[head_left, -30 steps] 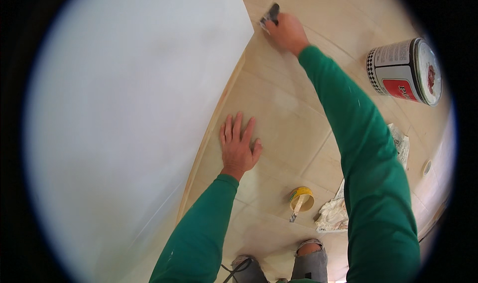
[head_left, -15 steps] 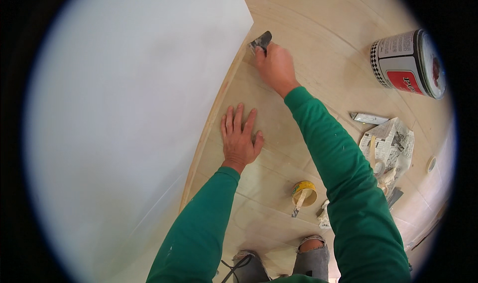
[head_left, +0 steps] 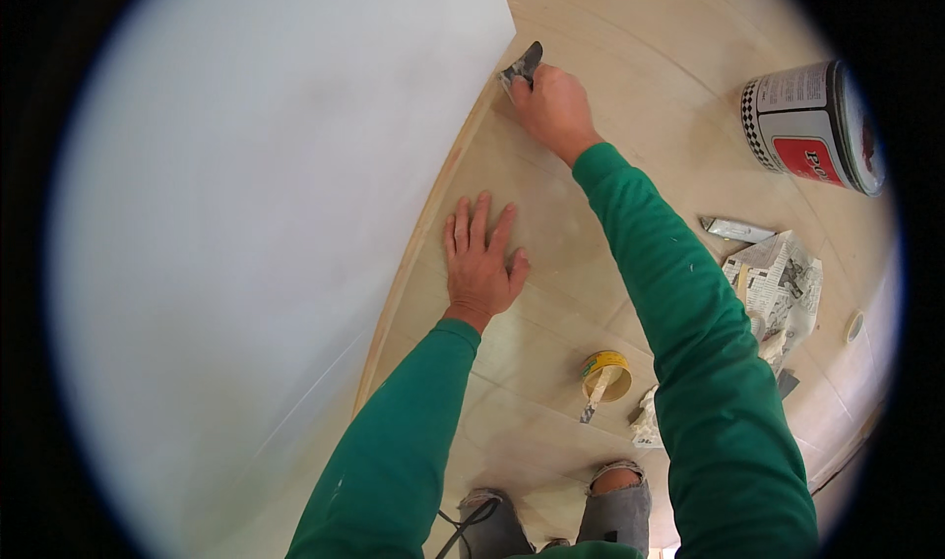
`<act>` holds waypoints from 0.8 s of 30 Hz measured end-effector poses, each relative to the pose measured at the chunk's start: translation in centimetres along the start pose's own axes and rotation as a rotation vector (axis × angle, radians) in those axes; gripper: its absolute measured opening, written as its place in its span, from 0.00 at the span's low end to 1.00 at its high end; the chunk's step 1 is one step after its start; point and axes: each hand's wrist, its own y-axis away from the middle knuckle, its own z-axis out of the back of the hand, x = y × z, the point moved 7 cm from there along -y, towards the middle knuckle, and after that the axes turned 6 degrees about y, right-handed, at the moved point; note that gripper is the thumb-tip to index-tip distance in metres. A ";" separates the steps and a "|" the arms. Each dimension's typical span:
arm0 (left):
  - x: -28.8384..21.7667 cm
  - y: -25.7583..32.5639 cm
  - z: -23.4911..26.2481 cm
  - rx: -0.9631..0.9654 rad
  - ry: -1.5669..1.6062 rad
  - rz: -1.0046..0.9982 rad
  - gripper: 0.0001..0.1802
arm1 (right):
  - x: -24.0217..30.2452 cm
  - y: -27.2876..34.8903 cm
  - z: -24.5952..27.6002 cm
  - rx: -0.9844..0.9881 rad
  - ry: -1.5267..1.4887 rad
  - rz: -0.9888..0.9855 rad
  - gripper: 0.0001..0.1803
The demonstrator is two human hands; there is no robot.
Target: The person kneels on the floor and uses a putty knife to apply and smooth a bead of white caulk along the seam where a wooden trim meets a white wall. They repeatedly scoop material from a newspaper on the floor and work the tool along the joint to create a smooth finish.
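I hold the putty knife [head_left: 522, 67] in my right hand [head_left: 553, 109], fingers clenched around its handle, blade tip touching the baseboard [head_left: 433, 205] where the white wall [head_left: 256, 244] meets the tiled floor [head_left: 610, 28]. My left hand [head_left: 480, 262] is released, lying flat with fingers spread on the floor beside the baseboard. Near my right forearm lie a tape roll [head_left: 605, 375], crumpled newspaper [head_left: 783, 288] and a tipped paint can [head_left: 812, 126].

Wall [head_left: 266, 215] matt white, smooth paint; floor tiles [head_left: 610, 57] beige, smooth, low sheen; skirting [head_left: 423, 234] tan, wood-look; scraper [head_left: 522, 65] dull grey metal blade; tin [head_left: 812, 126] glossy printed metal; newspaper [head_left: 783, 288] crumpled matt paper; sleeves [head_left: 689, 303] green knit cloth.
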 end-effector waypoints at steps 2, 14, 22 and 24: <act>0.0 0.1 0.0 -0.014 -0.002 -0.006 0.36 | -0.1 -0.1 -0.1 -0.008 0.014 0.014 0.18; 0.0 0.3 0.1 -0.024 0.021 -0.006 0.36 | -0.9 -0.6 -0.4 -0.012 -0.110 -0.024 0.19; 0.0 0.2 0.1 -0.009 0.009 -0.006 0.37 | 0.5 -0.3 0.0 -0.074 0.000 0.111 0.16; 0.1 0.2 0.0 -0.006 0.017 0.000 0.37 | 0.5 -0.2 -0.2 -0.054 0.016 0.130 0.15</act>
